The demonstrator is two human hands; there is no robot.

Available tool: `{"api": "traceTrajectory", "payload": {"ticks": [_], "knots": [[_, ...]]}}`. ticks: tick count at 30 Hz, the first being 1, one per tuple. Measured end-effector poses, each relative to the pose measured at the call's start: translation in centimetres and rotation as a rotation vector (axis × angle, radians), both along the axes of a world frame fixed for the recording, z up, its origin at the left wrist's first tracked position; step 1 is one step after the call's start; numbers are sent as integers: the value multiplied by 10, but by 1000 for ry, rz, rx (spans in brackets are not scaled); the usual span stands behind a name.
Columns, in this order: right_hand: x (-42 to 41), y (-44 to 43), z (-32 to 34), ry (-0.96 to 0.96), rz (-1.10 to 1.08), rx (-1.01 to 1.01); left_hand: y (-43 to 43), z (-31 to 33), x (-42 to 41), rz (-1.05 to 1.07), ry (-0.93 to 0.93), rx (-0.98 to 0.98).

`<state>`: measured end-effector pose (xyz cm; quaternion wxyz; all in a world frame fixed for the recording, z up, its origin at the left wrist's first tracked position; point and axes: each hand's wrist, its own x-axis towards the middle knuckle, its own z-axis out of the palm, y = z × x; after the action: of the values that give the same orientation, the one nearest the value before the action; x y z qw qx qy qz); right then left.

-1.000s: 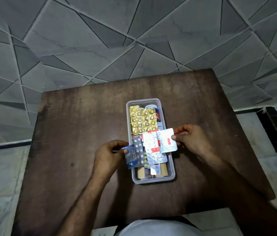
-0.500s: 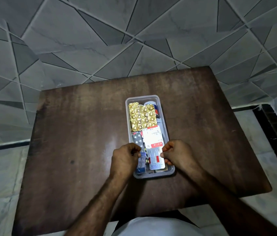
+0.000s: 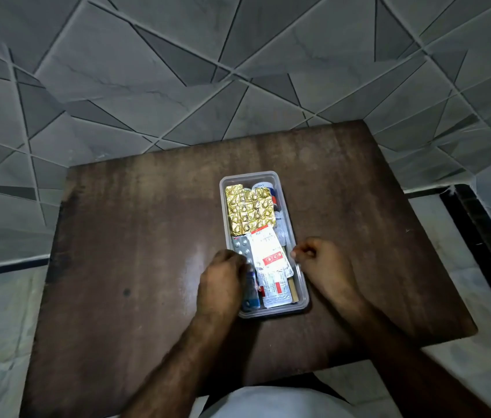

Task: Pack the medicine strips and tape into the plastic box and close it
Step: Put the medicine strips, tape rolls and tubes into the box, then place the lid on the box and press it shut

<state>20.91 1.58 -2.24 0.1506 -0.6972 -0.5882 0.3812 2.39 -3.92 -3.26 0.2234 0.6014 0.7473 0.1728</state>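
A clear plastic box (image 3: pixel 250 175) stands open at the middle of the brown table (image 3: pixel 147 236). A gold foil strip (image 3: pixel 248 211) fills its far half, and a white round item (image 3: pixel 264 185) peeks out behind it. White-and-red medicine strips (image 3: pixel 271 257) lie in the near half, with a silver blister strip (image 3: pixel 242 245) beside them. My left hand (image 3: pixel 221 285) covers the box's left rim, its fingers curled onto a blue medicine strip (image 3: pixel 251 292) standing on edge inside. Just outside the right wall, my right hand (image 3: pixel 325 267) is curled, holding nothing. No lid is in view.
The table stands on a floor of grey angular tiles (image 3: pixel 178 70). A pale marble strip and a black border (image 3: pixel 479 236) run along the right. White clothing (image 3: pixel 268 402) shows at the bottom edge, below the table's near edge.
The white-and-red strips went from both hands down into the box. My right hand let go and drew back outside the right wall. My left hand stayed at the left rim.
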Motion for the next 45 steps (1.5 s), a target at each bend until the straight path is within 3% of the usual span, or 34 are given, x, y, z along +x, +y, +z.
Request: {"api": "traceTrajectory", "payload": {"ticks": [3, 7, 17, 23, 30, 45], "knots": [[13, 10, -14, 40, -133, 2, 2, -4, -12, 231, -169, 27], [26, 13, -44, 94, -196, -112, 5, -14, -24, 357, -242, -148], [23, 11, -93, 142, -220, -251, 5, -19, -14, 320, -421, -269], [18, 14, -89, 93, -242, -264, 4, -22, -14, 367, -657, -339], [12, 19, -87, 69, -245, -285, -1, -18, -13, 308, -627, -260], [28, 26, -72, 545, -428, -436, -7, -12, -36, 311, -596, -162]]}}
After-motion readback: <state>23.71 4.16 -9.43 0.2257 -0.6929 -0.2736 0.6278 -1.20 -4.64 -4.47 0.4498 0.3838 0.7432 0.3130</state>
